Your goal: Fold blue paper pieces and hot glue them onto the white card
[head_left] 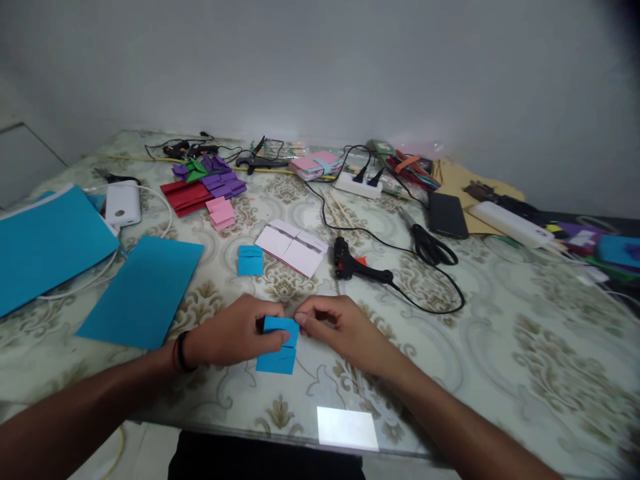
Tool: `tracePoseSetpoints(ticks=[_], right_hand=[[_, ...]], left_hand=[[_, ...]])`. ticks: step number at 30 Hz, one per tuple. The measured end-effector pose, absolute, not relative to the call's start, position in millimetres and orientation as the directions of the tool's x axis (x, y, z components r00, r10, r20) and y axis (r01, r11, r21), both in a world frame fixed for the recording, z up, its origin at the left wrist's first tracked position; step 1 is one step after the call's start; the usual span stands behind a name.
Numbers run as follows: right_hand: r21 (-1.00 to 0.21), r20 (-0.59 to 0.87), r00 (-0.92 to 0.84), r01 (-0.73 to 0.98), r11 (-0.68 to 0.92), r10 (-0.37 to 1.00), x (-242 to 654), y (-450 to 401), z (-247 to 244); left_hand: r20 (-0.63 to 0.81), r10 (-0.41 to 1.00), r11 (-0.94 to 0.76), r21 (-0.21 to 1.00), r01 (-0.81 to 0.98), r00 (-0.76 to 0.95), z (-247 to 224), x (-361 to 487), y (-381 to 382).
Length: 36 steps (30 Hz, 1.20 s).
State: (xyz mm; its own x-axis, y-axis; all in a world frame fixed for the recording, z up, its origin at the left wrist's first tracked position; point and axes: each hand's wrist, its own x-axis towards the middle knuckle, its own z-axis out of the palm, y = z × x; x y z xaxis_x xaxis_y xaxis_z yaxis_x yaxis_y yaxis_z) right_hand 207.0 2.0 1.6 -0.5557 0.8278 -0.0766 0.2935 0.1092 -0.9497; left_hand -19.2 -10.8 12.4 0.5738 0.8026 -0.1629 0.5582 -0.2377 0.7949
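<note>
Between my hands is a small piece of folded blue paper point(277, 361), low over the near middle of the table. My left hand point(240, 330) grips its left side, with the thumb lying across the front. At the paper's upper right corner, the thumb and fingertips of my right hand point(335, 327) are pinched together on the edge. Just beyond lies a smaller folded blue paper piece point(251, 261). Beside that is a white folded paper point(293, 247) with a reddish layer underneath.
Right of centre lie a black glue gun point(363, 268) with its cord, scissors point(430, 243) and a black phone point(448, 215). Blue sheets point(145, 290) and a white power bank point(123, 203) are at left. Folded coloured papers point(186, 196) and a power strip point(359, 185) sit farther back.
</note>
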Motion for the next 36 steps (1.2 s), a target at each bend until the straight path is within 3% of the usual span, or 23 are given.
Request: tracePoseSetpoints(ticks=[21,36], right_hand=[[-0.927,-0.005,-0.534,0.32,0.197,0.845,208.5,3.8,2.0],[-0.919,-0.036,-0.565,0.343,0.195,0.824,208.7,4.0,3.7]], left_hand=[[-0.189,0.806,-0.222,0.783,0.582,0.561,16.1,-17.8,-11.0],[-0.164,0.808,-0.243,0.782,0.574,0.566,15.0,-18.4,-10.6]])
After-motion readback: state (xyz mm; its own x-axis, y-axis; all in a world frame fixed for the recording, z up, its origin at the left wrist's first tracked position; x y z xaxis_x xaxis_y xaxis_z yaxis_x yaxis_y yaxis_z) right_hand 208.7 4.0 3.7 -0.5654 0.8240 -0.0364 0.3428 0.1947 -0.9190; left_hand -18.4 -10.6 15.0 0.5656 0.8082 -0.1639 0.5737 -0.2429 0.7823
